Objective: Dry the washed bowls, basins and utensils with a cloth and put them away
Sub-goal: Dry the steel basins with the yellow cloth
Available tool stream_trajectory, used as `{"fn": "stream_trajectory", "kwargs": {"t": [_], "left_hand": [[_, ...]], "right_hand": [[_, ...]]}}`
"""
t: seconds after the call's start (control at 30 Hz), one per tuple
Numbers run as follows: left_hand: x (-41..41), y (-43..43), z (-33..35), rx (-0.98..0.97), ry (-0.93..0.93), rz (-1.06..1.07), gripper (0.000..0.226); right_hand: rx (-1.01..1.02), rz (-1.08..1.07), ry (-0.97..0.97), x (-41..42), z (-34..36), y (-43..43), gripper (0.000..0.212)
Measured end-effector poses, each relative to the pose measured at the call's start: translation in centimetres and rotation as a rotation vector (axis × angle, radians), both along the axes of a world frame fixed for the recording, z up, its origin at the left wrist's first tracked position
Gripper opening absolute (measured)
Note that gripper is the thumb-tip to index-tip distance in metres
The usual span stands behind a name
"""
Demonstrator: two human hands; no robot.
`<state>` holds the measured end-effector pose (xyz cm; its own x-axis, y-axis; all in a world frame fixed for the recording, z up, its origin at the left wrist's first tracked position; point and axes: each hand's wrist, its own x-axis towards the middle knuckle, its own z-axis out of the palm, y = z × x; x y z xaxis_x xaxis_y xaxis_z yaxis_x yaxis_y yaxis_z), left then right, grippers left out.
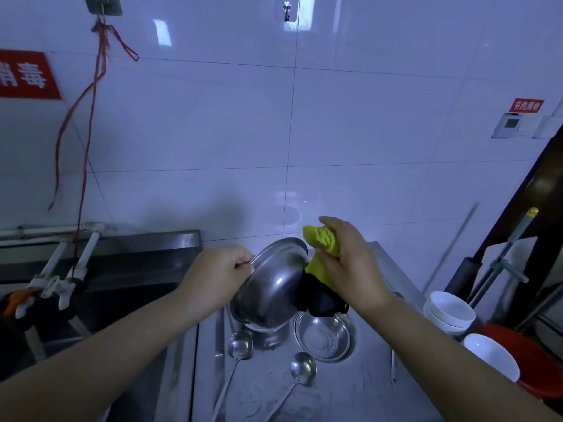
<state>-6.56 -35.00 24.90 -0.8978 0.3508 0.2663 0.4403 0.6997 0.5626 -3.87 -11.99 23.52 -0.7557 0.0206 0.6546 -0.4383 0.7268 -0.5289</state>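
Observation:
My left hand (217, 274) grips the rim of a steel basin (271, 284), held tilted above the steel counter (377, 269) with its outside facing me. My right hand (350, 260) holds a bunched yellow-green cloth (323, 239) against the basin's right edge. A dark object (320, 296) sits just below the cloth. Under the raised basin another steel bowl (265, 328) shows partly. A shallow steel bowl (324, 336) rests on the counter, with two steel ladles (240, 345) (303, 368) lying in front.
A sink (100, 287) with two white taps (82, 257) lies at the left. Stacked white bowls (449, 312) and another white bowl (490, 356) stand at the right, by a red container (530, 360). Mop handles (505, 254) lean at the far right. A tiled wall stands behind.

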Motion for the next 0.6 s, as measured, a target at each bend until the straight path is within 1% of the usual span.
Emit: {"fn": "stream_trajectory", "kwargs": {"t": [0.07,0.13,0.23,0.3,0.37,0.4,0.43,0.53,0.57,0.6], "left_hand": [[0.1,0.3,-0.2,0.195,-0.147,0.005,0.025],[0.4,1.0,-0.2,0.412,-0.293,0.035,0.018],[0.8,1.7,-0.2,0.711,-0.482,0.069,0.018],[1.1,1.6,-0.1,0.799,-0.563,0.063,0.013],[1.4,1.4,-0.3,0.823,-0.607,0.045,0.012],[1.6,1.4,-0.4,0.824,-0.613,0.029,0.013],[1.8,1.3,-0.5,0.809,-0.609,0.012,0.013],[2.2,1.5,-0.5,0.778,-0.577,-0.012,0.013],[2.1,1.6,-0.4,0.797,-0.572,-0.002,0.012],[2.2,1.8,-0.3,0.829,-0.572,0.02,0.011]], "right_hand": [[0.005,0.019,-0.143,-0.2,-0.9,-0.7,0.047],[0.065,0.089,-0.159,0.1,-1.6,-1.9,0.048],[0.202,0.168,-0.029,1.0,-3.1,-3.6,0.048],[0.337,0.242,0.083,1.6,-4.0,-4.1,0.045],[0.41,0.303,0.155,1.6,-4.0,-3.9,0.042],[0.395,0.315,0.152,1.3,-3.7,-3.6,0.04],[0.337,0.307,0.11,0.7,-3.0,-3.3,0.04],[0.034,0.185,-0.147,-0.8,-0.7,-2.6,0.033],[-0.024,0.17,-0.194,-1.1,-0.3,-2.6,0.03],[-0.03,0.171,-0.201,-1.2,0.0,-2.9,0.029]]}}
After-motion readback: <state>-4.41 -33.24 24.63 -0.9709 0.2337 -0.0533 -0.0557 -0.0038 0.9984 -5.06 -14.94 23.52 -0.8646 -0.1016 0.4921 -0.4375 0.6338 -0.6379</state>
